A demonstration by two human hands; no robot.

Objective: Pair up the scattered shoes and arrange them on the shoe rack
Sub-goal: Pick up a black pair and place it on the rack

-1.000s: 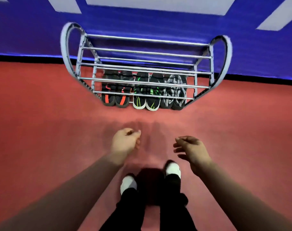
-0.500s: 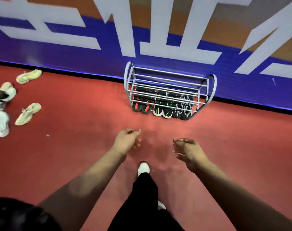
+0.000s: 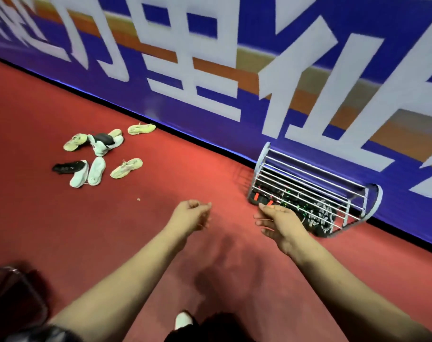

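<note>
Standing on red floor, a person holds both hands empty: left hand (image 3: pixel 191 214) loosely curled, right hand (image 3: pixel 277 222) spread. Rack (image 3: pixel 316 191) at two o'clock holds dark pairs low. Loose shoes (image 3: pixel 99 156) lie at ten o'clock, likely next.

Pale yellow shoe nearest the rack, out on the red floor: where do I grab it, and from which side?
Grip the yellow shoe from above, fingers into the ankle opening. It appears to lie upright, apart from the white shoes, so its wall-facing side is clear.
</note>
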